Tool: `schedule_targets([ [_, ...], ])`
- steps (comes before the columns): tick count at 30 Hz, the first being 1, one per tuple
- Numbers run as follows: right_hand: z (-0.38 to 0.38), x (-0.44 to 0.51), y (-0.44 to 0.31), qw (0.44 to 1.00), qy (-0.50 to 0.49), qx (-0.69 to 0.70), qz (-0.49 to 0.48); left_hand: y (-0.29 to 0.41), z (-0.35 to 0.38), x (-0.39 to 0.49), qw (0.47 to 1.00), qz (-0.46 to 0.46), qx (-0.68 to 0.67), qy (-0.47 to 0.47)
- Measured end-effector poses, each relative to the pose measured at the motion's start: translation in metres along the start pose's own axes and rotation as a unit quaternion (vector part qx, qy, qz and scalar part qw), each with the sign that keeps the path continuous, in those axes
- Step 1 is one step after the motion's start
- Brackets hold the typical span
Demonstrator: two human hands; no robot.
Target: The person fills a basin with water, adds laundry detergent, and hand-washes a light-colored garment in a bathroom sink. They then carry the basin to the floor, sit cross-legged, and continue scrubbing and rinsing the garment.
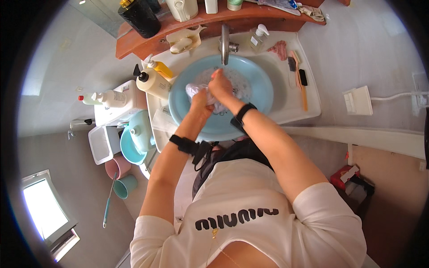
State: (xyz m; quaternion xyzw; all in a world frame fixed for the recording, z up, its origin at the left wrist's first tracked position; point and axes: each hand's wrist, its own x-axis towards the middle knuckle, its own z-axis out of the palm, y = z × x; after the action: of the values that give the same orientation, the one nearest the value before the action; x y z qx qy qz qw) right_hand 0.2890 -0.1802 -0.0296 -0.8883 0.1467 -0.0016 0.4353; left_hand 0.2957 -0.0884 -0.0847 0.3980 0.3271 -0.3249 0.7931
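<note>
A light blue plastic basin (263, 85) stands in the white sink, with soapy, foamy water inside. Over it, my left hand (200, 102) grips a wet whitish cloth (195, 89), part of which bulges out to the left of my fingers. My right hand (221, 86) is closed on the same cloth, close beside the left one, just below the metal faucet (225, 47). The cloth's lower part hangs between my hands and the basin; its full shape is hidden by my hands.
Pump bottles (152, 82) crowd the sink's left edge. Brushes (303, 82) and a reddish cloth (279, 50) lie on its right rim. A soap dish (184, 42) and a clear dispenser (258, 38) flank the faucet, below a wooden shelf (201, 23). Tubs and buckets (118, 166) stand left.
</note>
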Motion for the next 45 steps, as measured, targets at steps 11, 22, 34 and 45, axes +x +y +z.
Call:
schedule_targets([
  [11, 0.015, 0.011, 0.018, 0.998, 0.053, 0.000, -0.024, -0.001, 0.000, 0.002, 0.996, 0.069, 0.025, 0.051],
  [22, 0.011, 0.003, 0.009, 0.997, 0.051, 0.029, -0.055, -0.003, -0.006, 0.008, 0.995, 0.092, 0.041, -0.008],
  [34, -0.059, 0.087, 0.128, 0.979, -0.096, -0.173, -0.041, 0.009, 0.039, 0.104, 0.973, 0.036, -0.023, 0.228],
  [45, -0.104, 0.053, 0.157, 0.952, -0.223, -0.156, -0.143, -0.074, 0.042, 0.178, 0.653, 0.294, 0.655, 0.242],
])
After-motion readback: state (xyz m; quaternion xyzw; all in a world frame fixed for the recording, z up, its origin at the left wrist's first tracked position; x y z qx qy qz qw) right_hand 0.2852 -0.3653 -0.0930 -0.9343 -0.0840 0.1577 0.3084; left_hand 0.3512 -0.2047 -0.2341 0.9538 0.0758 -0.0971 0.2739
